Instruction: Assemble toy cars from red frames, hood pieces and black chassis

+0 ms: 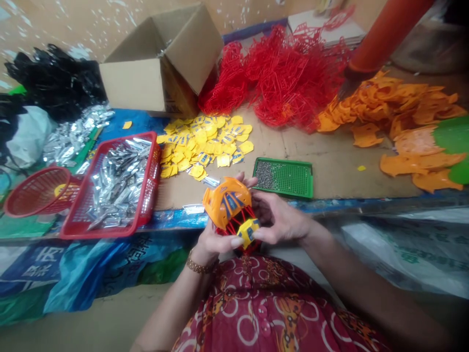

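Note:
Between my hands, just off the table's front edge, is a toy vehicle body: an orange plastic shell (227, 198) with blue markings, joined to a red lattice frame (233, 226). A small yellow plastic panel (248, 231) with blue marks sits at the frame's near end. My left hand (216, 240) wraps the left side, its thumb against the yellow panel. From the right, my right hand (276, 217) grips the body, thumb pressed on the panel's other side. The undersides and several fingertips are hidden.
A yellow panel pile (205, 142), a green tray (293, 177) of small metal pieces, and a red basket (148, 195) of silvery parts lie ahead. Red frames (289, 73) and a cardboard box (135, 83) stand behind. Orange shells (403, 105) lie right, where another person's orange sleeve (388, 36) reaches in.

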Demonstrator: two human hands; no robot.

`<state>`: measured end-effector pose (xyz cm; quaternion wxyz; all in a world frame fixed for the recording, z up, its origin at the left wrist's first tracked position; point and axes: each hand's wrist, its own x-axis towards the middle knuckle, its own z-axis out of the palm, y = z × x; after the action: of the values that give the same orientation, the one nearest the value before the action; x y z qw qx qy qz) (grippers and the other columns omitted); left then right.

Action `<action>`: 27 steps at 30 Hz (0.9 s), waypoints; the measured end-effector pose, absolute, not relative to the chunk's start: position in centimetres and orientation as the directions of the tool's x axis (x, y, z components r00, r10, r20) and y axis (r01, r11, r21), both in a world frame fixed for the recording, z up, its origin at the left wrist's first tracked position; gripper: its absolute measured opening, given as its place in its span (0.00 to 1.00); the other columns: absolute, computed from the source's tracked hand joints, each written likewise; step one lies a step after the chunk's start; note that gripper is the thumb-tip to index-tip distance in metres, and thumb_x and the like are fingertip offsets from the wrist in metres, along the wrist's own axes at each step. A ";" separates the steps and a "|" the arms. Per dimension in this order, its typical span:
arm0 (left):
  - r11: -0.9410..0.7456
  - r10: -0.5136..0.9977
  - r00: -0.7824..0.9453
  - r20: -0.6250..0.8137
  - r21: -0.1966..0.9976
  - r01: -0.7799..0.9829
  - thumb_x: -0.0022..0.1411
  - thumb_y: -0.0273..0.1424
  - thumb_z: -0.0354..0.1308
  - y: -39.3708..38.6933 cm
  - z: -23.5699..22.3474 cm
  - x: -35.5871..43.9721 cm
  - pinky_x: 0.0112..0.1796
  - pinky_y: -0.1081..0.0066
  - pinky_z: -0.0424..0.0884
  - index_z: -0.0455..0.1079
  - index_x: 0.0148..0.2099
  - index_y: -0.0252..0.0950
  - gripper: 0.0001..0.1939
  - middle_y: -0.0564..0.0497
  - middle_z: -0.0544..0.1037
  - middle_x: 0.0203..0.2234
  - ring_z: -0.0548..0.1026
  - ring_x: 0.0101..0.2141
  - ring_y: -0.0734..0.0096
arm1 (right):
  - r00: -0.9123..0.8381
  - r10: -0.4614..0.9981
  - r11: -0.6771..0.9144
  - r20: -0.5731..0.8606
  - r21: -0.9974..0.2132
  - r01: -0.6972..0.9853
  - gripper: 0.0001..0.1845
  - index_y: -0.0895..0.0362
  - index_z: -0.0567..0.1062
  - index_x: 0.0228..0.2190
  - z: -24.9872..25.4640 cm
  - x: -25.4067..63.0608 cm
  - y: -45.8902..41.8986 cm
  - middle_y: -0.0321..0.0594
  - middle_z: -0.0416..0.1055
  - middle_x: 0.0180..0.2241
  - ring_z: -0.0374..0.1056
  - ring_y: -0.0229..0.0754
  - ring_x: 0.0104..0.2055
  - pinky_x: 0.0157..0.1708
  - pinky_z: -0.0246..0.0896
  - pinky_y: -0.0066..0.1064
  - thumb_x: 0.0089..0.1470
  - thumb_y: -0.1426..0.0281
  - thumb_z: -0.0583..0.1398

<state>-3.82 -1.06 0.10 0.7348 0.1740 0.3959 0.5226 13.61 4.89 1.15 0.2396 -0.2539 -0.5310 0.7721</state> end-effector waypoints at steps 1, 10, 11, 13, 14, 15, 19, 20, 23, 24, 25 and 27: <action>0.361 0.925 0.138 -0.354 0.705 -0.610 0.26 0.21 0.75 -0.9 0.1 -3.8 0.50 0.51 0.76 0.72 0.57 0.47 0.50 0.47 0.80 0.51 0.69 0.59 0.34 | -0.743 0.656 -0.306 -0.136 -0.947 -0.097 0.26 0.54 0.68 0.41 1.3 13.5 4.8 0.38 0.76 0.39 0.75 0.42 0.41 0.42 0.72 0.37 0.36 0.71 0.68; 0.234 0.958 0.005 -0.288 0.770 -0.593 0.39 0.32 0.74 -0.9 0.1 -2.8 0.50 0.54 0.75 0.70 0.57 0.39 0.40 0.44 0.83 0.42 0.80 0.45 0.48 | -0.460 0.876 -0.100 -0.142 -0.988 0.114 0.27 0.56 0.66 0.39 2.3 12.9 3.9 0.38 0.73 0.37 0.70 0.34 0.30 0.28 0.68 0.27 0.35 0.69 0.68; 0.222 0.958 -0.014 -0.287 0.769 -0.599 0.39 0.31 0.74 -1.0 0.1 -2.7 0.50 0.54 0.75 0.70 0.57 0.40 0.40 0.45 0.83 0.41 0.80 0.45 0.49 | -0.433 0.892 -0.070 -0.131 -0.986 0.153 0.26 0.56 0.66 0.38 2.5 12.8 3.8 0.38 0.73 0.35 0.69 0.34 0.29 0.27 0.67 0.27 0.35 0.68 0.68; 0.219 0.953 -0.031 -0.300 0.760 -0.612 0.39 0.30 0.73 -1.0 0.0 -2.5 0.50 0.54 0.75 0.71 0.55 0.40 0.38 0.47 0.83 0.40 0.81 0.44 0.50 | -0.387 0.917 -0.001 -0.100 -0.969 0.248 0.25 0.55 0.66 0.37 2.9 12.5 3.5 0.36 0.73 0.31 0.68 0.35 0.27 0.26 0.66 0.28 0.35 0.66 0.68; 0.226 0.949 -0.035 -0.315 0.750 -0.621 0.38 0.29 0.73 -1.0 -0.1 -2.5 0.50 0.53 0.75 0.71 0.54 0.40 0.36 0.48 0.83 0.38 0.81 0.43 0.50 | -0.365 0.928 0.043 -0.076 -0.951 0.307 0.24 0.55 0.66 0.36 3.2 12.3 3.3 0.36 0.73 0.30 0.68 0.36 0.27 0.26 0.65 0.29 0.36 0.65 0.67; 0.235 0.943 -0.037 -0.331 0.739 -0.631 0.37 0.30 0.72 -0.9 -0.2 -2.5 0.49 0.53 0.75 0.73 0.52 0.40 0.35 0.48 0.84 0.36 0.81 0.41 0.50 | -0.339 0.940 0.090 -0.045 -0.924 0.372 0.24 0.55 0.66 0.36 3.6 12.1 3.2 0.36 0.73 0.29 0.68 0.37 0.26 0.25 0.64 0.30 0.36 0.64 0.66; 0.285 0.912 -0.044 -0.409 0.707 -0.647 0.32 0.34 0.70 -0.5 -1.3 -2.7 0.46 0.52 0.76 0.75 0.48 0.39 0.34 0.49 0.83 0.30 0.81 0.34 0.50 | -0.282 0.951 0.269 0.125 -0.780 0.565 0.25 0.55 0.66 0.36 4.7 11.2 2.5 0.37 0.71 0.27 0.67 0.40 0.25 0.23 0.60 0.31 0.36 0.60 0.65; 0.294 0.906 -0.050 -0.421 0.708 -0.643 0.31 0.34 0.69 -0.5 -1.5 -2.8 0.46 0.52 0.76 0.75 0.49 0.39 0.36 0.48 0.84 0.32 0.81 0.34 0.50 | -0.284 0.945 0.306 0.164 -0.756 0.579 0.25 0.56 0.66 0.37 4.8 11.0 2.4 0.38 0.72 0.28 0.68 0.41 0.25 0.24 0.60 0.32 0.37 0.60 0.65; 0.295 0.903 -0.063 -0.426 0.719 -0.629 0.29 0.37 0.67 -0.3 -2.0 -3.1 0.44 0.52 0.76 0.73 0.52 0.41 0.41 0.47 0.83 0.40 0.80 0.36 0.49 | -0.307 0.917 0.393 0.254 -0.711 0.584 0.25 0.58 0.67 0.39 5.1 10.5 2.2 0.41 0.74 0.30 0.71 0.43 0.26 0.24 0.61 0.33 0.39 0.61 0.64; 0.293 0.904 -0.065 -0.422 0.723 -0.626 0.29 0.37 0.67 -0.3 -2.1 -3.2 0.43 0.53 0.76 0.73 0.52 0.42 0.41 0.47 0.83 0.41 0.79 0.36 0.49 | -0.316 0.907 0.418 0.280 -0.697 0.583 0.24 0.58 0.67 0.39 5.1 10.4 2.1 0.41 0.74 0.30 0.71 0.43 0.26 0.24 0.61 0.33 0.40 0.62 0.64; 0.290 0.905 -0.068 -0.420 0.725 -0.625 0.29 0.37 0.67 -0.3 -2.1 -3.2 0.42 0.53 0.76 0.74 0.52 0.43 0.40 0.48 0.83 0.41 0.79 0.35 0.50 | -0.322 0.895 0.443 0.307 -0.681 0.583 0.24 0.58 0.67 0.40 5.1 10.4 2.1 0.42 0.74 0.30 0.71 0.43 0.26 0.24 0.61 0.34 0.40 0.62 0.64; 0.281 0.906 -0.076 -0.416 0.727 -0.627 0.29 0.36 0.66 -0.3 -2.1 -3.3 0.40 0.54 0.77 0.74 0.50 0.43 0.38 0.49 0.83 0.40 0.78 0.33 0.52 | -0.336 0.871 0.491 0.357 -0.650 0.580 0.24 0.58 0.67 0.40 5.1 10.3 2.1 0.43 0.75 0.31 0.72 0.44 0.27 0.25 0.63 0.34 0.41 0.63 0.64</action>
<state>-3.33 -0.31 -2.12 0.6618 0.1552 0.4501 0.5791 10.31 2.09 5.14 0.3477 -0.4592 -0.7902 0.2092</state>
